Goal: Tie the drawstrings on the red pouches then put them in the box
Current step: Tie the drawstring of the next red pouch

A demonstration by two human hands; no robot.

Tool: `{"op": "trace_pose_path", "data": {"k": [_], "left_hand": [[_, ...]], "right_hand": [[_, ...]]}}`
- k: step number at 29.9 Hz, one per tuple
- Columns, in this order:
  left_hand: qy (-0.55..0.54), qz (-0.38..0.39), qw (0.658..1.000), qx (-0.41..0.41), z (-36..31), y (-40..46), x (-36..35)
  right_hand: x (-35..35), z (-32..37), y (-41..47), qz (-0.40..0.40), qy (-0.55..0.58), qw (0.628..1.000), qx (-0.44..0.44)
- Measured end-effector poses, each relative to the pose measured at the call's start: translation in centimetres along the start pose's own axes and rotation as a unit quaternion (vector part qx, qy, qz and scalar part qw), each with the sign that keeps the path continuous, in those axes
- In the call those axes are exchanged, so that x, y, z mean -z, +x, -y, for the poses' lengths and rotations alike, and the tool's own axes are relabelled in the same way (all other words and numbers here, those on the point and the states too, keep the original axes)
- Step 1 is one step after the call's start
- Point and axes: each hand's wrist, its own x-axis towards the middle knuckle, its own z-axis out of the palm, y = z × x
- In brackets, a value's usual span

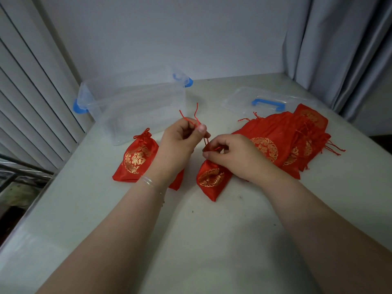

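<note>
- A pale counter (212, 240) stands against a white wall, slatted panels at the left, grey curtain (339, 49) at the right.
- The clear box (131, 107) with blue clasps stands open at the back left; its lid (263, 100) lies apart.
- Left hand (180, 141) fingers pinch red drawstrings (196, 115); right hand (233, 155) fingers pinch the neck of a red pouch (210, 179).
- 1 tied pouch (135, 160) lies at the left, an untied pile (286, 141) at the right.
- Gold motifs; no writing readable.

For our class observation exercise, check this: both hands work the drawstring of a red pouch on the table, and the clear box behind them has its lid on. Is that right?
Not quite. The head view shows the clear box open; its lid lies apart on the table, to the right. The left hand and right hand do work the drawstring of a red pouch.
</note>
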Motion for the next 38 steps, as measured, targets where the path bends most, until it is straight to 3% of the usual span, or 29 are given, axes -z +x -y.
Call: {"op": "trace_pose_path", "data": {"k": [3,5,10,20,25,29,34,38], "left_hand": [[-0.013,0.020,1.000,-0.006,0.1,0.0,0.0],[-0.038,0.073,0.997,0.013,0.2,0.0,0.0],[0.035,0.171,0.984,0.039,1.1,0.5,1.1],[0.093,0.124,0.988,0.001,1.6,0.5,0.5],[0.175,0.063,0.977,-0.106,1.5,0.2,0.3],[0.277,0.057,0.947,-0.155,2.2,0.5,0.6],[0.444,0.033,0.864,-0.235,2.1,0.6,0.8],[0.514,0.041,0.823,-0.239,2.3,0.6,1.0]], "right_hand": [[0.1,0.5,-0.1,0.016,0.110,0.994,0.004],[0.2,0.5,-0.1,0.008,0.187,0.982,0.019],[0.6,0.5,-0.1,-0.009,0.250,0.968,0.023],[0.3,0.4,-0.2,0.013,0.320,0.947,-0.009],[-0.4,0.3,-0.2,0.042,0.383,0.922,-0.036],[-0.8,0.3,-0.2,0.060,0.421,0.903,-0.056],[-0.4,0.1,0.1,0.031,0.449,0.887,-0.108],[-0.2,0.3,0.1,-0.009,0.503,0.853,-0.137]]}}
